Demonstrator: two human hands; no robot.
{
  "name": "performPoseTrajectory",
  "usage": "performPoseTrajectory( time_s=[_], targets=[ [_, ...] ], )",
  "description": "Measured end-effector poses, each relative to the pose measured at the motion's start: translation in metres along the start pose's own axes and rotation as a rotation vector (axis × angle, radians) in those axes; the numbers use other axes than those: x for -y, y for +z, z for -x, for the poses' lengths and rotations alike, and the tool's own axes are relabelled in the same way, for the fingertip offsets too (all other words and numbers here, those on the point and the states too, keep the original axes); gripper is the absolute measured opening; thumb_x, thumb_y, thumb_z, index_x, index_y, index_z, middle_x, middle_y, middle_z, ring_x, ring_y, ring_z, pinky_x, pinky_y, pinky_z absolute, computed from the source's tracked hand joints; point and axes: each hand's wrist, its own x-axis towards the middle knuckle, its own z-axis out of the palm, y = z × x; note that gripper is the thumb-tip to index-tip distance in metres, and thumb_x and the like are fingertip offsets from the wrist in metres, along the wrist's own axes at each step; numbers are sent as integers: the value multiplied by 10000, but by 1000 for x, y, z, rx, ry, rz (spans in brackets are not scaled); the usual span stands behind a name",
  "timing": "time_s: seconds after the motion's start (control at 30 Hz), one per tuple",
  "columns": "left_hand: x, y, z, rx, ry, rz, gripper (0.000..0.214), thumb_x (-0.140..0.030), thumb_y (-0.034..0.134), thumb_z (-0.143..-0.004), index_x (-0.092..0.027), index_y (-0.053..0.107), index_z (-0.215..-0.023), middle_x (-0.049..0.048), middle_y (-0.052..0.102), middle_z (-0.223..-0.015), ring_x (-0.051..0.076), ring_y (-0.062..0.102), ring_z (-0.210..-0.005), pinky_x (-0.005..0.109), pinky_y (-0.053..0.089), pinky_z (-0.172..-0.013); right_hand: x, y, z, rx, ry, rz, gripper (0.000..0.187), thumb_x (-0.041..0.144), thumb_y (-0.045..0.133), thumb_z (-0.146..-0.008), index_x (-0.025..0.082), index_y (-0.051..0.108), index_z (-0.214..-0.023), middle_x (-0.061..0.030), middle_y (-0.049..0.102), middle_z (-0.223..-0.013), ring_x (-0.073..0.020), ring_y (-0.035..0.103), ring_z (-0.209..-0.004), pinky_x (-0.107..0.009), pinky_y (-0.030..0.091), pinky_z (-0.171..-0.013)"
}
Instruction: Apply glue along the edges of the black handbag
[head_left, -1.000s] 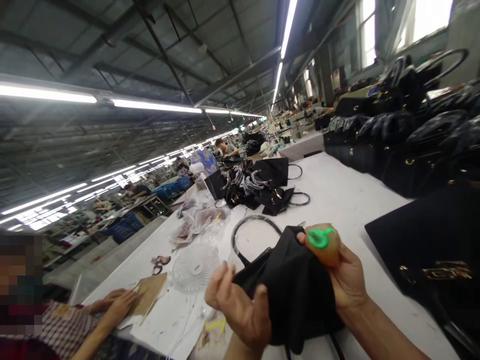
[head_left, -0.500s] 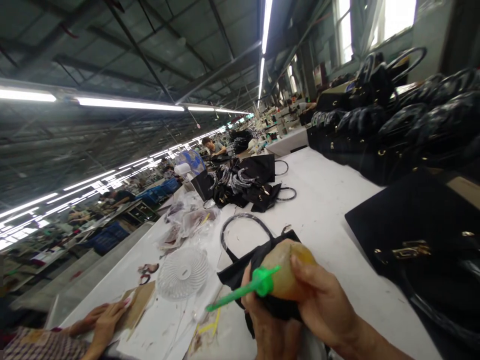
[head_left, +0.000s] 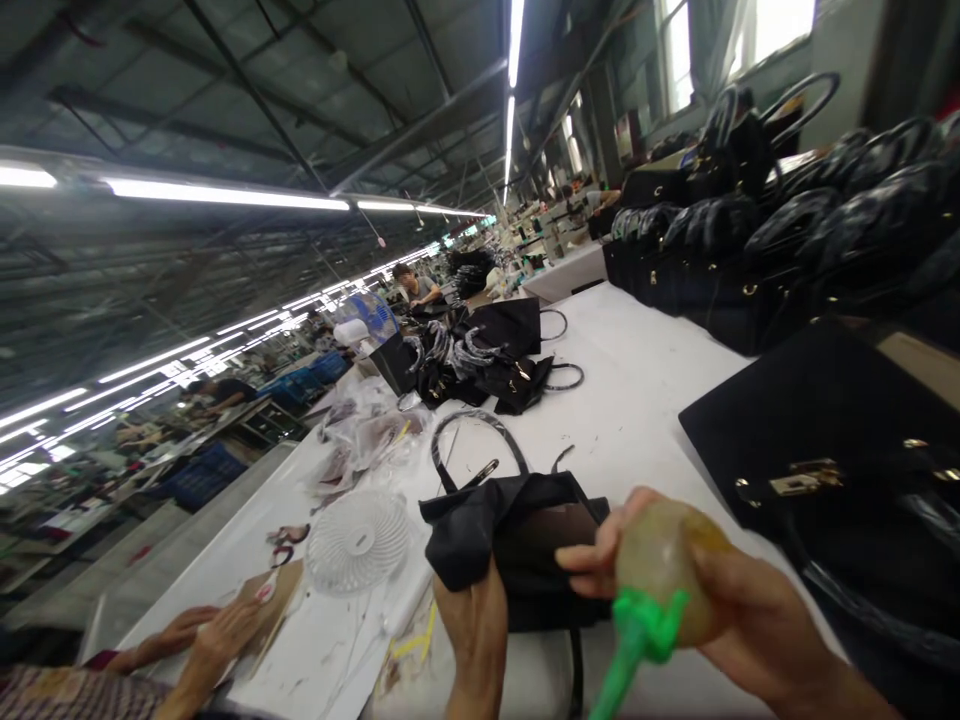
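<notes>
My right hand (head_left: pixel 742 620) is wrapped round a yellowish squeeze bottle (head_left: pixel 664 575) whose green nozzle (head_left: pixel 637 640) points down and to the left. My left hand (head_left: pixel 472 630) grips the lower edge of a black handbag (head_left: pixel 517 530) that lies on the white table (head_left: pixel 637 400), its flap folded back and its round handle (head_left: pixel 469 440) lying behind it. The bottle hovers just right of the bag's opening, close above the table.
Another person's hands (head_left: pixel 217 630) rest on brown card at the lower left. A clear round fan grille (head_left: pixel 356 540) and plastic bags (head_left: pixel 367 440) lie left of the bag. Black handbags (head_left: pixel 787 250) line the right side, one (head_left: pixel 832 430) close by. More bags (head_left: pixel 480 360) are piled farther back.
The bottle has swung from pointing left over the bag to pointing downward at its right. My left hand has shifted to the bag's lower edge, and the bag's flap is now folded open.
</notes>
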Motion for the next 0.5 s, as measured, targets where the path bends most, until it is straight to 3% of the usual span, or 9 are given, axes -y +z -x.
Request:
performPoseTrajectory(
  time_s=[0.13, 0.27, 0.33, 0.4, 0.5],
  targets=[
    [1, -24, -5, -53, -201, 584, 381, -347, 812, -775, -183, 715, -1104, 97, 734, -1209, 338, 582, -1322, 483, 363, -1230, 2, -60, 28, -418, -52, -69, 414, 523, 889, -608, 271, 808, -926, -134, 789, -919, -505, 722, -1016, -708, 537, -904],
    [-8, -29, 0, -19, -340, 843, 374, -337, 851, -732, -198, 709, -1049, 59, 736, -1144, 316, 609, -1265, 490, 355, -1224, -19, -84, 46, -587, 5, -122, 468, 548, 892, -563, 294, 806, -946, -134, 794, -1034, -522, 720, -1008, -769, 476, -959],
    [-12, -29, 2, -12, -343, 876, 390, -339, 863, -705, -193, 701, -1028, 55, 737, -1113, 305, 623, -1230, 480, 350, -1223, -27, -82, 46, -564, 21, -69, 432, 570, 872, -603, 282, 800, -917, -120, 790, -1043, -493, 691, -1110, -730, 422, -1066],
    [-14, -29, 2, -13, -325, 852, 434, -378, 877, -665, -195, 699, -1015, 50, 738, -1090, 304, 623, -1222, 471, 346, -1221, -31, -76, 41, -446, 79, 54, 421, 602, 809, -698, 249, 791, -926, -135, 786, -1036, -446, 663, -1173, -658, 409, -1110],
    [-12, -31, 4, -6, -301, 746, 566, -471, 889, -584, -190, 705, -1039, 56, 745, -1074, 328, 627, -1205, 482, 353, -1208, -29, -66, 29, -243, 155, 266, 418, 590, 675, -857, 203, 764, -992, -144, 773, -1045, -340, 684, -1041, -527, 496, -998]
  ],
)
